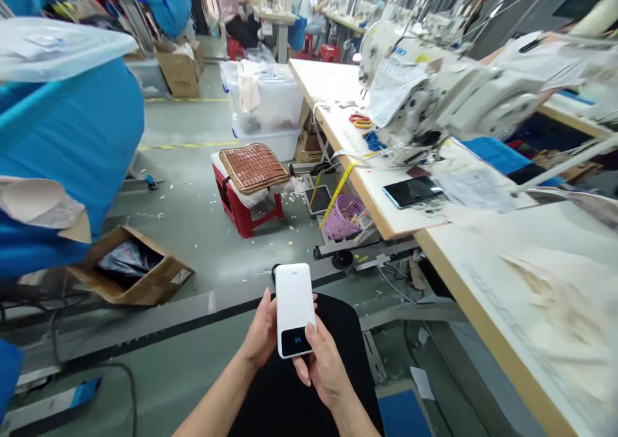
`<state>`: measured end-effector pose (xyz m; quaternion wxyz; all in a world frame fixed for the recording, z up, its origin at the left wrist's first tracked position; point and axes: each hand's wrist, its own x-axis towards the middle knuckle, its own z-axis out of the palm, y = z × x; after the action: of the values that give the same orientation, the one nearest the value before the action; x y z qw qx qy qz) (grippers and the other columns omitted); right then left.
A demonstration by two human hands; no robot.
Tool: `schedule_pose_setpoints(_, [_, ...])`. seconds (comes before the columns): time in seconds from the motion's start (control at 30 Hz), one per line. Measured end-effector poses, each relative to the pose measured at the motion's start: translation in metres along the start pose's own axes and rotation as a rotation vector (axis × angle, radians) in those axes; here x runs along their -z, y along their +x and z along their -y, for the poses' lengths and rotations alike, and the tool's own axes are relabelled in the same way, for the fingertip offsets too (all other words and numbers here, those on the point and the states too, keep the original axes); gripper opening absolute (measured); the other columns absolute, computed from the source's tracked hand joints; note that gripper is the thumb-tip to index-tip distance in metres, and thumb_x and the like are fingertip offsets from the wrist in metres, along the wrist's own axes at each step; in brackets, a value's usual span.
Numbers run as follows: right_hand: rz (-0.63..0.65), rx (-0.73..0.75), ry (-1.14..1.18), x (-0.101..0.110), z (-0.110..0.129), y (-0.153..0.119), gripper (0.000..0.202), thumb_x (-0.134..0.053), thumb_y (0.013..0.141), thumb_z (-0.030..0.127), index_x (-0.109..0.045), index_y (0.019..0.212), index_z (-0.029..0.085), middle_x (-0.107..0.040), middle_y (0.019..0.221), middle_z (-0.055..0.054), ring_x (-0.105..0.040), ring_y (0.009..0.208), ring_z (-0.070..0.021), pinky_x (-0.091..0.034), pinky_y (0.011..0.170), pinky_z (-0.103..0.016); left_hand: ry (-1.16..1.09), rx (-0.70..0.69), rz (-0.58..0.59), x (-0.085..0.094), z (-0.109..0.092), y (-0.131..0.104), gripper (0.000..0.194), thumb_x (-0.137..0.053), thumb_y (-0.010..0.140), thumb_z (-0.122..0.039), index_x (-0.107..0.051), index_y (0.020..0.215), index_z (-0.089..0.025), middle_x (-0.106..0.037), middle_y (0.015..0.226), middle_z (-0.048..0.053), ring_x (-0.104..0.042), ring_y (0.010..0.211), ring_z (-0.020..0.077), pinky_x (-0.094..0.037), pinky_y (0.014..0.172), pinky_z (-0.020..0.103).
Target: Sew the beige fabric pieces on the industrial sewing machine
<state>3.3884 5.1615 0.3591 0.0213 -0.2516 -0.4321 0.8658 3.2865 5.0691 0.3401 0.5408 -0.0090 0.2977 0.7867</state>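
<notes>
A white rectangular device (295,295) with a black display strip showing small blue digits at its lower end is held above the person's dark-clothed lap. My left hand (261,334) grips its left edge, fingers partly hidden behind it. Around its lower right corner is my right hand (322,358), the thumb resting by the display and the other fingers underneath. To the right, a dark-screened phone (414,191) lies on the white sewing table (381,195), near orange-handled scissors (360,121) and a sewing machine (434,96).
A red stool (244,218) with a woven cushion (253,167) stands ahead. Beside the table leg is a purple basket (344,218). An open cardboard box (168,282) sits on the left floor. Cream fabric (560,295) covers part of the right table. People sit at machines far back.
</notes>
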Motion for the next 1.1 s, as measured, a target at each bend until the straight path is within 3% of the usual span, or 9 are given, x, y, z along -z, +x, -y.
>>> schedule_pose_setpoints(0.1, [-0.013, 0.017, 0.022, 0.01, 0.012, -0.05, 0.063, -0.069, 0.083, 0.067, -0.055, 0.119, 0.017, -0.055, 0.075, 0.004, -0.037, 0.033, -0.0011, -0.024, 0.029, -0.014, -0.151, 0.008, 0.11, -0.049, 0.028, -0.004, 0.076, -0.054, 0.084, -0.075, -0.062, 0.129, -0.014, -0.071, 0.116, 0.016, -0.069, 0.102, 0.0296, -0.055, 0.092, 0.038])
schedule_pose_setpoints(0.2, [-0.04, 0.053, 0.071, 0.026, 0.019, -0.093, 0.066, -0.073, 0.079, 0.067, -0.052, 0.118, 0.019, -0.056, 0.074, 0.005, -0.041, 0.035, -0.0028, -0.026, 0.029, -0.014, -0.19, 0.055, 0.144, -0.085, 0.057, -0.01, 0.071, -0.049, 0.09, -0.071, -0.057, 0.131, -0.014, -0.072, 0.1, 0.013, -0.07, 0.087, 0.0259, -0.057, 0.081, 0.035])
schedule_pose_setpoints(0.4, [-0.064, 0.197, 0.063, 0.059, 0.007, -0.143, 0.061, -0.076, 0.078, 0.061, -0.054, 0.112, 0.016, -0.058, 0.068, 0.004, -0.05, 0.04, -0.0082, -0.041, 0.034, -0.018, -0.07, 0.18, 0.178, -0.125, 0.085, -0.013, 0.069, -0.046, 0.089, -0.073, -0.06, 0.123, -0.014, -0.071, 0.092, 0.012, -0.069, 0.076, 0.024, -0.057, 0.07, 0.033])
schedule_pose_setpoints(0.53, [-0.057, 0.22, -0.026, 0.064, 0.0, -0.153, 0.06, -0.071, 0.081, 0.066, -0.055, 0.106, 0.014, -0.065, 0.074, -0.003, -0.054, 0.042, -0.0085, -0.042, 0.039, -0.018, 0.06, 0.165, 0.167, -0.136, 0.084, -0.01, 0.075, -0.044, 0.087, -0.078, -0.066, 0.113, -0.011, -0.073, 0.095, 0.016, -0.069, 0.074, 0.0235, -0.056, 0.064, 0.03])
schedule_pose_setpoints(0.67, [-0.073, 0.291, -0.038, 0.056, 0.009, -0.156, 0.061, -0.072, 0.078, 0.069, -0.056, 0.099, 0.014, -0.065, 0.074, -0.003, -0.05, 0.042, -0.0069, -0.04, 0.04, -0.019, 0.136, 0.128, 0.075, -0.147, 0.083, -0.015, 0.075, -0.035, 0.091, -0.075, -0.066, 0.111, -0.009, -0.072, 0.105, 0.02, -0.07, 0.074, 0.0242, -0.057, 0.064, 0.032])
schedule_pose_setpoints(0.73, [-0.125, 0.331, -0.047, 0.053, 0.015, -0.154, 0.062, -0.073, 0.076, 0.071, -0.056, 0.096, 0.014, -0.063, 0.072, -0.002, -0.048, 0.043, -0.0064, -0.041, 0.041, -0.019, 0.214, 0.104, 0.013, -0.15, 0.085, -0.019, 0.073, -0.043, 0.088, -0.075, -0.064, 0.113, -0.01, -0.073, 0.103, 0.02, -0.069, 0.07, 0.0239, -0.054, 0.06, 0.031])
schedule_pose_setpoints(0.83, [-0.222, 0.391, -0.116, 0.053, 0.023, -0.148, 0.066, -0.071, 0.073, 0.076, -0.055, 0.095, 0.016, -0.058, 0.069, 0.002, -0.044, 0.041, -0.0063, -0.039, 0.04, -0.021, 0.427, -0.027, -0.045, -0.152, 0.09, -0.02, 0.065, -0.069, 0.076, -0.07, -0.063, 0.11, -0.015, -0.073, 0.094, 0.015, -0.065, 0.063, 0.021, -0.049, 0.057, 0.029])
schedule_pose_setpoints(0.97, [-0.379, 0.495, -0.322, 0.061, 0.039, -0.135, 0.066, -0.062, 0.076, 0.081, -0.054, 0.09, 0.017, -0.056, 0.069, 0.001, -0.044, 0.044, -0.0087, -0.038, 0.043, -0.024, 0.658, -0.276, -0.037, -0.157, 0.089, -0.004, 0.057, -0.09, 0.061, -0.048, -0.065, 0.103, -0.019, -0.071, 0.093, 0.009, -0.066, 0.08, 0.0244, -0.051, 0.067, 0.03])
schedule_pose_setpoints(1.1, [-0.597, 0.71, -0.595, 0.065, 0.063, -0.122, 0.048, -0.059, 0.086, 0.067, -0.056, 0.086, 0.019, -0.062, 0.074, -0.003, -0.058, 0.067, -0.0189, -0.047, 0.061, -0.03, 0.829, -0.351, -0.002, -0.172, 0.075, 0.019, 0.064, -0.094, 0.054, -0.042, -0.066, 0.108, -0.02, -0.069, 0.101, 0.01, -0.063, 0.099, 0.0307, -0.051, 0.081, 0.034])
